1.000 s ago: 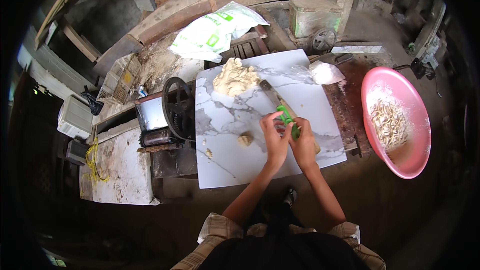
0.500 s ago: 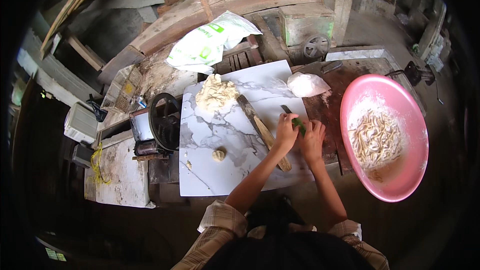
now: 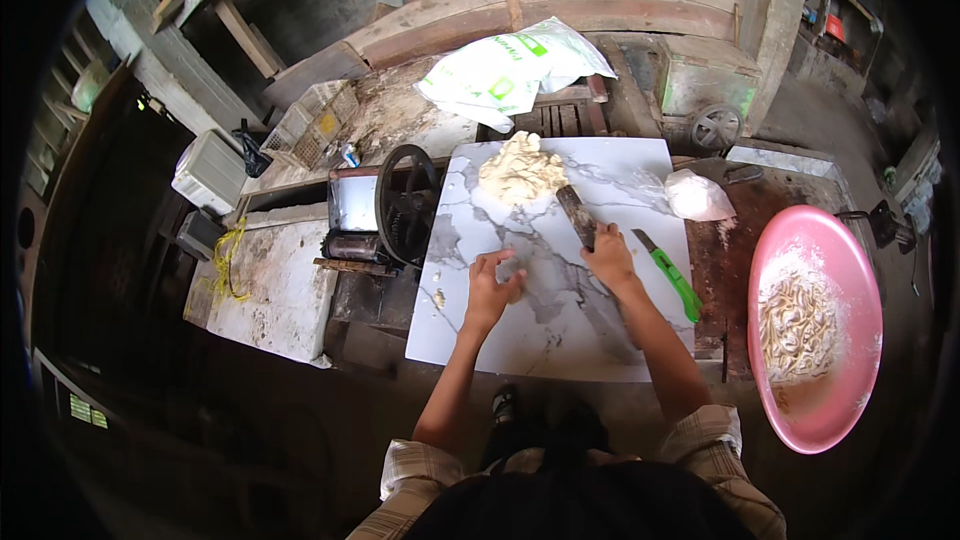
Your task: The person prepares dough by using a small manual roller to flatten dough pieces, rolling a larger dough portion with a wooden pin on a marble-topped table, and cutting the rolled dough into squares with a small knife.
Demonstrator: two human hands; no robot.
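Observation:
A marble-patterned board [image 3: 460, 325] lies before me with a large lump of pale dough [image 3: 522, 170] at its far side. My left hand [image 3: 490, 288] is over the board's left half, fingers curved and apart. Beside its thumb shows a small dough ball [image 3: 517, 292], partly covered by the hand. My right hand [image 3: 608, 258] is closed on a dark wooden stick [image 3: 574, 212], whose far end reaches the large lump; its near part is hidden by my hand and forearm. Right of that hand lies a green utility knife [image 3: 672, 278], blade out, on the board.
At right, a pink basin [image 3: 866, 340] holds floured dough strips. A bag of white flour [image 3: 697, 196] sits at the board's far right corner. On the left stands a hand-cranked roller machine with a dark wheel [image 3: 408, 205]. A white-and-green sack [image 3: 510, 70] lies behind the board.
My hands have parted: the left moved left to the small dough ball, the right went to the wooden stick. The green knife was let go onto the board. The view shifted left.

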